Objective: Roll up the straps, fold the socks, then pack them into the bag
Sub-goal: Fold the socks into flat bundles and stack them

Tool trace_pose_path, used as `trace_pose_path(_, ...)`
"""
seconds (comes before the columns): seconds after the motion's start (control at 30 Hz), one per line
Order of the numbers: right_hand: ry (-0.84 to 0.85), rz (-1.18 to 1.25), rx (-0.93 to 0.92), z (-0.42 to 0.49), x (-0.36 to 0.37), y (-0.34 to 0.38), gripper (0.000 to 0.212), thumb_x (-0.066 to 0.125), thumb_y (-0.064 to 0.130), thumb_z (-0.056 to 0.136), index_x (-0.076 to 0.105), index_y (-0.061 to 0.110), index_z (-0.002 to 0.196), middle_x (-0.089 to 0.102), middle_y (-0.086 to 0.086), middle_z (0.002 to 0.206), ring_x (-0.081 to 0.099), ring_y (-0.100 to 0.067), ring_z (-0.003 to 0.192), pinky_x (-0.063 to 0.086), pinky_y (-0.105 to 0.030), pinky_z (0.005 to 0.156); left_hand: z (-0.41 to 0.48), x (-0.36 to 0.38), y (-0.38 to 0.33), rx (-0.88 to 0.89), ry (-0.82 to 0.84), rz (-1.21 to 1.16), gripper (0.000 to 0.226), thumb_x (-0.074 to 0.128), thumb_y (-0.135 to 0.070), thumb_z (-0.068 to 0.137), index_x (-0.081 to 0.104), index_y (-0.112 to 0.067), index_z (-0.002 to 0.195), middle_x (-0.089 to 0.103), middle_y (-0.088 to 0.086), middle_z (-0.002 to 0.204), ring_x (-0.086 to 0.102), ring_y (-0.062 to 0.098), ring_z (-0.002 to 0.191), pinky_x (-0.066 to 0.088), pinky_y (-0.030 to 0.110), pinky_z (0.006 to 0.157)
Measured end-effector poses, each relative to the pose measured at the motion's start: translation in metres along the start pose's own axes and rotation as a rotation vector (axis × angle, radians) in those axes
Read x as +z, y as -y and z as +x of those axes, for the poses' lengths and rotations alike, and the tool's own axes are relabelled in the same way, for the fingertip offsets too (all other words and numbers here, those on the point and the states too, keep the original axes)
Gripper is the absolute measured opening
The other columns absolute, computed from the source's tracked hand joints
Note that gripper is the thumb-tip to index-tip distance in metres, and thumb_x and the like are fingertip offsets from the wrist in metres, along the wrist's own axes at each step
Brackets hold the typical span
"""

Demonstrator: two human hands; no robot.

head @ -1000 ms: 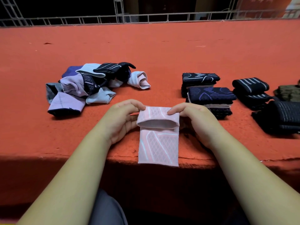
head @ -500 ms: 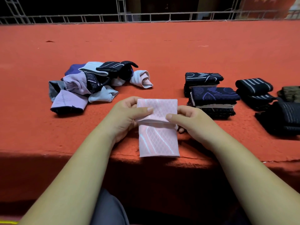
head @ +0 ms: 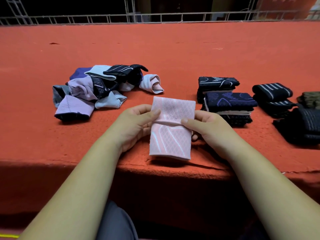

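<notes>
I hold a pink patterned sock (head: 170, 139) upright just above the near edge of the red table (head: 155, 54). Its top part is folded over, with the fold line running across the middle. My left hand (head: 136, 123) pinches the sock's left side, thumb on the front at the fold. My right hand (head: 206, 129) pinches the right side the same way. A loose pile of unfolded socks (head: 97, 90) in lilac, pale blue and black lies to the left. Folded dark socks (head: 226, 101) are stacked to the right.
More folded black striped pieces (head: 273, 97) and dark bundles (head: 303, 125) lie at the far right. A metal railing (head: 155, 16) runs along the table's far edge. My knee in grey cloth (head: 117, 222) shows below the table edge.
The sock's upper flap, curled toward me a second ago, now stands flattened above the fold. Both hands have lifted the sock slightly and shifted their thumbs onto the fold line.
</notes>
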State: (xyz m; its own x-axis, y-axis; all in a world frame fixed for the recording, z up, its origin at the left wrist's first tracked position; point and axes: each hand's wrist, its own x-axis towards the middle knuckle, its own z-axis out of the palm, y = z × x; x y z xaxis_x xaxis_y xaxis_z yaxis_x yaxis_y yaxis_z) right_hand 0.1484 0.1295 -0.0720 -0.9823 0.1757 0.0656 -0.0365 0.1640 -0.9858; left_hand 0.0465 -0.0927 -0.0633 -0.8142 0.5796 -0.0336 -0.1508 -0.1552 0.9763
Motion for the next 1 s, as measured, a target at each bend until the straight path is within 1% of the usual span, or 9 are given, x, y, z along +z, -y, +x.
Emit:
trace_pose_path(0.13, -0.005, 0.041, -0.017, 0.002, -0.003, -0.004, 0.016, 0.07, 0.021, 0.102, 0.074, 0.005, 0.103, 0.062, -0.015, 0.08, 0.047, -0.023, 0.066, 0.04, -0.033, 0.061, -0.002, -0.005, 0.001, -0.072, 0.071, 0.003, 0.031, 0.068, -0.022, 0.1, 0.072, -0.01, 0.128, 0.073, 0.02, 0.126, 0.072, 0.026, 0.101, 0.062, 0.038, 0.092)
trace_pose_path(0.23, 0.027, 0.038, -0.013, 0.002, -0.005, -0.005, 0.023, 0.071, 0.025, 0.102, 0.071, 0.003, 0.107, 0.061, -0.014, 0.084, 0.049, -0.024, 0.069, 0.043, -0.032, 0.061, -0.001, -0.005, 0.002, -0.049, 0.034, 0.008, 0.031, 0.07, -0.012, 0.096, 0.072, -0.009, 0.127, 0.074, 0.021, 0.123, 0.072, 0.028, 0.101, 0.065, 0.038, 0.086)
trace_pose_path(0.4, 0.016, 0.073, -0.008, 0.003, -0.005, -0.007, 0.01, 0.073, 0.019, 0.1, 0.075, 0.011, 0.105, 0.061, -0.015, 0.08, 0.049, -0.022, 0.063, 0.041, -0.031, 0.057, 0.002, -0.001, 0.004, -0.011, -0.004, -0.052, 0.031, 0.075, -0.008, 0.086, 0.075, -0.009, 0.117, 0.074, 0.02, 0.112, 0.075, 0.026, 0.088, 0.064, 0.033, 0.076)
trace_pose_path(0.5, 0.011, 0.087, -0.018, 0.002, -0.004, -0.005, 0.009, 0.072, 0.014, 0.1, 0.075, 0.014, 0.108, 0.061, -0.015, 0.081, 0.048, -0.022, 0.062, 0.04, -0.029, 0.053, 0.005, -0.001, 0.006, 0.002, -0.016, -0.058, 0.033, 0.074, -0.001, 0.088, 0.073, -0.005, 0.121, 0.073, 0.024, 0.113, 0.076, 0.029, 0.091, 0.064, 0.035, 0.081)
trace_pose_path(0.63, 0.001, 0.09, -0.034, -0.001, -0.004, -0.002, 0.029, 0.065, 0.004, 0.1, 0.073, 0.025, 0.119, 0.069, -0.006, 0.085, 0.053, -0.021, 0.064, 0.046, -0.026, 0.053, 0.006, -0.003, 0.005, -0.027, -0.015, -0.083, 0.031, 0.064, 0.004, 0.096, 0.07, 0.0, 0.126, 0.074, 0.023, 0.117, 0.073, 0.03, 0.103, 0.061, 0.037, 0.095)
trace_pose_path(0.77, 0.019, 0.114, -0.075, -0.006, -0.002, 0.002, 0.026, 0.063, 0.011, 0.105, 0.075, 0.027, 0.122, 0.074, 0.0, 0.088, 0.056, -0.025, 0.072, 0.049, -0.032, 0.062, 0.006, -0.003, 0.008, -0.126, -0.006, -0.007, 0.03, 0.062, -0.011, 0.104, 0.066, 0.007, 0.128, 0.073, 0.025, 0.121, 0.071, 0.032, 0.111, 0.06, 0.042, 0.101)
trace_pose_path(0.83, 0.037, 0.054, -0.114, -0.008, -0.001, 0.003, 0.028, 0.062, 0.011, 0.106, 0.076, 0.026, 0.126, 0.08, 0.005, 0.108, 0.071, -0.016, 0.09, 0.057, -0.028, 0.082, 0.005, -0.002, 0.008, -0.142, -0.006, 0.019, 0.026, 0.059, -0.014, 0.107, 0.069, 0.003, 0.124, 0.073, 0.023, 0.119, 0.071, 0.031, 0.108, 0.063, 0.042, 0.095)
trace_pose_path(0.9, 0.04, -0.008, -0.134, -0.009, 0.0, 0.004, 0.033, 0.061, 0.006, 0.105, 0.077, 0.026, 0.126, 0.079, 0.007, 0.12, 0.072, -0.009, 0.111, 0.054, -0.024, 0.098, 0.003, -0.001, 0.006, -0.146, 0.0, 0.018, 0.023, 0.059, -0.014, 0.106, 0.074, -0.005, 0.121, 0.075, 0.02, 0.114, 0.074, 0.026, 0.101, 0.065, 0.039, 0.086)
trace_pose_path(1.0, 0.009, -0.066, -0.121, -0.009, 0.001, 0.008, 0.04, 0.056, -0.003, 0.101, 0.082, 0.024, 0.115, 0.079, 0.013, 0.117, 0.071, -0.005, 0.115, 0.05, -0.015, 0.098, 0.003, -0.003, 0.001, -0.188, 0.057, -0.009, 0.034, 0.053, -0.013, 0.103, 0.072, -0.003, 0.13, 0.072, 0.021, 0.13, 0.071, 0.03, 0.119, 0.059, 0.042, 0.103)
